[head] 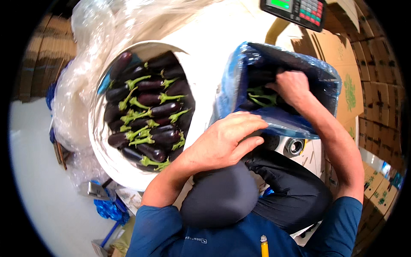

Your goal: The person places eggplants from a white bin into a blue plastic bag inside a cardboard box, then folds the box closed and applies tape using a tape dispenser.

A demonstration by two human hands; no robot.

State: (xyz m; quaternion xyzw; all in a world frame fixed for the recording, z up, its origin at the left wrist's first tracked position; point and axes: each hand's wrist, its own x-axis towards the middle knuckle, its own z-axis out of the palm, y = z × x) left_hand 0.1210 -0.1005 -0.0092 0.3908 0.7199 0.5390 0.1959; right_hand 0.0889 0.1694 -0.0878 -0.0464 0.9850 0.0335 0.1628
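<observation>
My right hand point(292, 86) reaches down into a box lined with blue plastic film point(321, 69). Its fingertips are hidden in shadow among dark eggplants with green stems point(261, 96), so whether it grips one cannot be told. My left hand point(239, 136) is at the box's near left corner, beside the liner's edge, fingers extended and thumb apart, with nothing visible in it. To the left stands a large round tub with a white lining point(102, 160). Many purple-black eggplants point(165, 109) lie in it, their green stems mostly pointing toward the middle.
A digital scale's keypad display point(293, 11) stands beyond the box. Clear plastic sheeting point(86, 80) is heaped left of the tub. Stacked cardboard cartons point(379, 106) line the right side. My knee point(221, 196) rises below my left hand. A yellow stick with an ashy tip point(264, 247) juts in below.
</observation>
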